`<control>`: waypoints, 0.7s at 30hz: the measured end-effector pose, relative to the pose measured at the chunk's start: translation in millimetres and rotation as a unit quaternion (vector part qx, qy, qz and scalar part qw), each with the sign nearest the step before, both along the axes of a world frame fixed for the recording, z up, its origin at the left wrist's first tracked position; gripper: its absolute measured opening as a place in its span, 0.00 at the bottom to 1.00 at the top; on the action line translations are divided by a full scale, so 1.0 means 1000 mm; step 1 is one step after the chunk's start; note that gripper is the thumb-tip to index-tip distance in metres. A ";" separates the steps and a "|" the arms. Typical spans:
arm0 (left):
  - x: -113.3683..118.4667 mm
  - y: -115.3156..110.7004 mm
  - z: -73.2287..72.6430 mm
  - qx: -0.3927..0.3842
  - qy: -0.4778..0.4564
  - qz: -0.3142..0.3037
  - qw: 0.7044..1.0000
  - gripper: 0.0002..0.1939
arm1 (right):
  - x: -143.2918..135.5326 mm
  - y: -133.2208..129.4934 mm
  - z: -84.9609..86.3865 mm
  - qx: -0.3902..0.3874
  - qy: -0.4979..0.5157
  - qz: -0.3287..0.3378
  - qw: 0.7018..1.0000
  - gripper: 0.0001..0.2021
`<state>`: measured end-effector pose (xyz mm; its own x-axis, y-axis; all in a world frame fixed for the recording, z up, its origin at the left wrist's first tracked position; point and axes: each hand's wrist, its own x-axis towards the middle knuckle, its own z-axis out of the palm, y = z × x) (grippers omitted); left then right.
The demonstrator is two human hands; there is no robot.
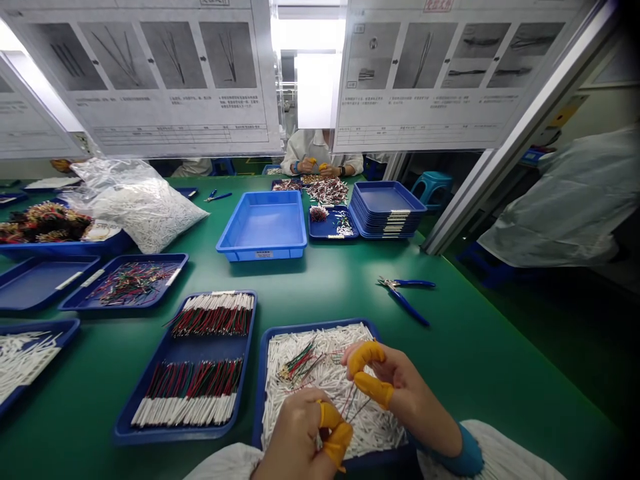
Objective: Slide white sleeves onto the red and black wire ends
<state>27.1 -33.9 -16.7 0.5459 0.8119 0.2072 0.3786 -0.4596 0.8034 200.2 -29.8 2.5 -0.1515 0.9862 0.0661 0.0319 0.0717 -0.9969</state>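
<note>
My left hand [309, 432] has its grip closed on thin wires [349, 405], above the tray [259, 387] of white tubes [278, 400], desk's [480, 360] near edge. Right hand [400, 390] at wires' upper part; can't tell if closed.

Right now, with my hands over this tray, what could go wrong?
The thin wires between your left hand and right hand might slip and get lost among the white pieces below. The loose wires lying on those pieces could tangle or get knocked aside. The blue-handled pliers look open, so reaching that way might catch a sleeve.
</note>
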 end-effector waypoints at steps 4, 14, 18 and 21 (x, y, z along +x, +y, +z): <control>-0.001 0.000 -0.002 0.004 0.023 -0.011 1.000 0.12 | 0.000 -0.001 -0.003 0.022 -0.001 -0.006 1.000 0.04; -0.004 0.004 0.002 -0.034 -0.041 0.046 0.998 0.11 | 0.013 0.007 -0.006 -0.016 0.004 -0.087 0.996 0.06; -0.007 0.008 0.004 -0.091 -0.093 0.104 0.986 0.11 | 0.012 0.009 -0.016 0.019 -0.191 0.002 0.981 0.07; -0.007 0.009 0.003 -0.125 -0.101 0.125 0.979 0.11 | 0.002 0.007 -0.025 0.083 -0.298 0.055 0.950 0.13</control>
